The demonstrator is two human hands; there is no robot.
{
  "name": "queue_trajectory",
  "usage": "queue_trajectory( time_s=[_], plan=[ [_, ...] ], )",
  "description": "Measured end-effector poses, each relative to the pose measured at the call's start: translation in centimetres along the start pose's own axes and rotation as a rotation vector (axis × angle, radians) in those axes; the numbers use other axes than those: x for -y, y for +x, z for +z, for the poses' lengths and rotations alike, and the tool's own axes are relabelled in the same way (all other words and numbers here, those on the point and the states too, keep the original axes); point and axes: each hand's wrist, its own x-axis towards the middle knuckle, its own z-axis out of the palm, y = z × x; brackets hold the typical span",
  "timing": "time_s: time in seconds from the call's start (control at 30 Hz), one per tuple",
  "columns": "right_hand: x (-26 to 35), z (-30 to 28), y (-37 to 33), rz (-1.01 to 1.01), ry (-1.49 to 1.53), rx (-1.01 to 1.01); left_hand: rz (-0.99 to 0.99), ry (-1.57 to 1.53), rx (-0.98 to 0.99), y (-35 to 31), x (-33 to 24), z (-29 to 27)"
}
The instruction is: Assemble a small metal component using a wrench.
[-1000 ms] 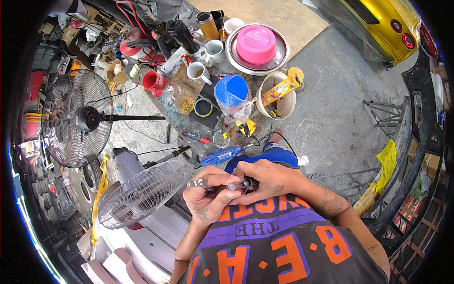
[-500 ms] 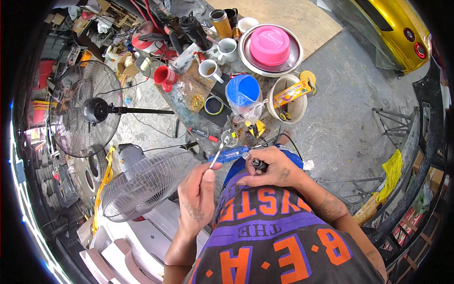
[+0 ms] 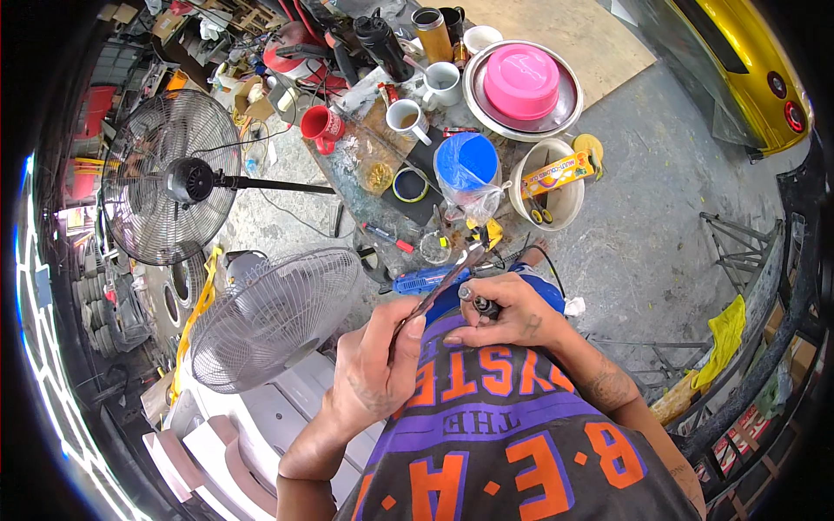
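Observation:
My left hand (image 3: 382, 352) pinches a slim, shiny metal tool (image 3: 445, 288) between thumb and fingers. It looks dark along its length and slants up and away to the right, its far end wider. In my right hand (image 3: 512, 314), just beside it, is a black pen-shaped tool with a silver collar (image 3: 479, 300), its tip pointing toward the metal tool. A small gap seems to separate the two. Both hands are held in front of my printed shirt. Beyond them lies a blue tool (image 3: 421, 280), with a small clear round dish (image 3: 435, 247) farther off.
A low table (image 3: 347, 187) holds a red mug (image 3: 322, 129), white cups, a blue-lidded tub (image 3: 467, 161) and a pink bowl (image 3: 521, 82) on a metal tray. Next to these stands a white bucket (image 3: 569, 204). Two fans (image 3: 274, 317) are at left, a yellow car at far right.
My left hand has turned slightly and moved right, bringing the metal tool closer to the black tool. The metal tool, bright before, now looks dark. The whole view has shifted a little.

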Motion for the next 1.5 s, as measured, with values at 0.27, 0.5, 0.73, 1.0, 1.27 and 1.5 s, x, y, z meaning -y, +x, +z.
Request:
queue_trajectory(
  time_s=[0.27,0.5,0.73,1.0,1.27,1.5],
  plan=[
    [0.7,-0.4,0.0,-0.047,0.001,0.005,0.220,0.151,0.134,-0.9,0.0,-0.6],
    [0.6,-0.4,-0.3,-0.076,-0.030,0.025,0.123,-0.395,-0.276,-5.0,0.0,-1.1],
    [0.2,-0.4,-0.4,-0.075,0.003,0.038,0.215,-0.048,-0.053,-2.3,0.0,0.0],
    [0.5,0.2,-0.7,-0.065,0.037,0.039,0.152,-0.003,0.112,-1.9,1.7,1.9],
    [0.4,0.1,-0.7,-0.089,0.026,0.050,0.482,0.192,-0.025,-3.1,1.6,-0.6],
    [0.7,0.0,-0.9,-0.044,0.014,0.064,0.295,-0.044,-0.178,-5.7,1.8,-0.5]
  ],
)
